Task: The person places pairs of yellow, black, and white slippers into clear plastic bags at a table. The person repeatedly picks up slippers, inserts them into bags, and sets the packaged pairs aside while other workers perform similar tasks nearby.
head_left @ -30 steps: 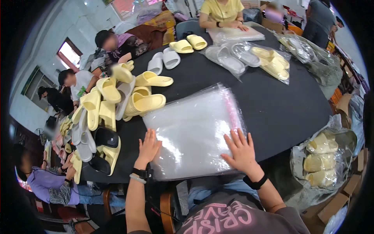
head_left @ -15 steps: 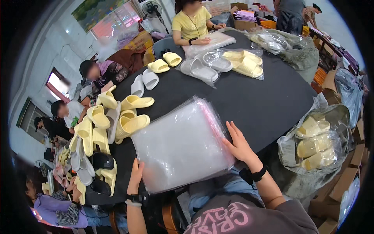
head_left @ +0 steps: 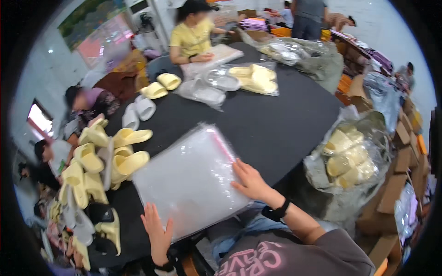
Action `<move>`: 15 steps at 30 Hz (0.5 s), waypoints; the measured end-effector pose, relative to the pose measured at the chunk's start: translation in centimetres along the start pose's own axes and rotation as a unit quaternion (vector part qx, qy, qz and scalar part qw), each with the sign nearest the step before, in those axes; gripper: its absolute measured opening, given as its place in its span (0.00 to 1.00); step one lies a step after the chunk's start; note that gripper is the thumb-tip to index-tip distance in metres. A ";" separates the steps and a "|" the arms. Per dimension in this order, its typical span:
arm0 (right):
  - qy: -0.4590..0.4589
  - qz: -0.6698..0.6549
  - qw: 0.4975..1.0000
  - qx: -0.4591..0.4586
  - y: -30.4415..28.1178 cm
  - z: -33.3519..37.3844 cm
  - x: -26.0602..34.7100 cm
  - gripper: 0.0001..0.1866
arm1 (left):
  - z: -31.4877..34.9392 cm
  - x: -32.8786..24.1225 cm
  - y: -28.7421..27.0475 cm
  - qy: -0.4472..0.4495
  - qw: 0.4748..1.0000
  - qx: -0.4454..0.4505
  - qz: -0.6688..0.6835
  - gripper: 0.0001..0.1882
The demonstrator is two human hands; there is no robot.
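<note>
A flat stack of clear plastic bags [head_left: 189, 179] with a pink strip along its right edge lies on the black table, close in front of me. My left hand [head_left: 157, 232] is at the stack's lower left edge, fingers spread and upright. My right hand [head_left: 251, 181] rests open on its right edge, fingertips over the pink strip. Left of the stack are several loose yellow slippers [head_left: 130, 165] with grey ones among them, and a black pair [head_left: 102, 214] near the table's left edge.
Bagged grey slippers [head_left: 202, 92] and bagged yellow slippers [head_left: 253, 78] lie farther back on the table [head_left: 276, 124]. A co-worker in yellow [head_left: 191, 41] sits across with another bag stack. To my right, an open sack [head_left: 317, 184] holds bagged yellow slippers; cardboard boxes [head_left: 391, 198] stand beyond.
The view has swung right, so the table's contents sit farther left. My left hand has opened wider at the stack's edge; my right hand stays on the right edge.
</note>
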State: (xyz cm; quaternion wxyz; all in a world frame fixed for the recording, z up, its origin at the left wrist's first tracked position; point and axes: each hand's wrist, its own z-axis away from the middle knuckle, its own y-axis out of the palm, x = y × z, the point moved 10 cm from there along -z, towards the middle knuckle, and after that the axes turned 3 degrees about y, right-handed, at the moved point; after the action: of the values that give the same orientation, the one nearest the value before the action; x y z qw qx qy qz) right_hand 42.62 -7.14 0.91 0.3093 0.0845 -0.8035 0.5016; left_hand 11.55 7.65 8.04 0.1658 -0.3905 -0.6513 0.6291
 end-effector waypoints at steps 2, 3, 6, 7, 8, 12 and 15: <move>-0.005 -0.003 1.000 0.003 0.1 -0.2 0.7 0.36 | 0.6 -4.2 1.0 0.049 0.998 0.047 0.013 0.37; -0.011 -0.011 1.000 -0.001 0.1 -0.2 0.8 0.36 | 0.3 -5.0 2.5 0.055 0.997 0.043 0.012 0.36; 0.013 -0.032 0.999 0.016 0.6 -0.2 -0.1 0.38 | 0.0 -5.9 6.1 0.085 0.996 0.006 -0.035 0.32; 0.017 -0.007 1.000 -0.010 -0.7 -0.4 0.9 0.41 | -0.2 -5.5 7.2 0.077 0.996 0.009 -0.033 0.32; -0.006 0.019 0.998 -0.058 -2.7 0.0 2.4 0.39 | -0.4 -5.3 8.3 0.068 0.997 0.013 -0.031 0.31; -0.133 -0.282 0.948 -0.065 -8.6 0.4 12.7 0.24 | -1.1 -4.2 12.0 0.085 0.990 0.044 -0.107 0.31; -0.176 -0.670 0.702 0.164 -6.4 0.8 24.6 0.16 | -0.7 -3.5 13.0 0.075 0.984 0.064 -0.148 0.31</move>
State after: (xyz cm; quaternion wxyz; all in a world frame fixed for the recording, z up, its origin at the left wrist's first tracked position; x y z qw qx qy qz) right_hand 25.58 -6.60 19.80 0.3980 0.7370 -0.4795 0.2617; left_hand 18.23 4.37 -3.26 0.3304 -0.3239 -0.6459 0.6073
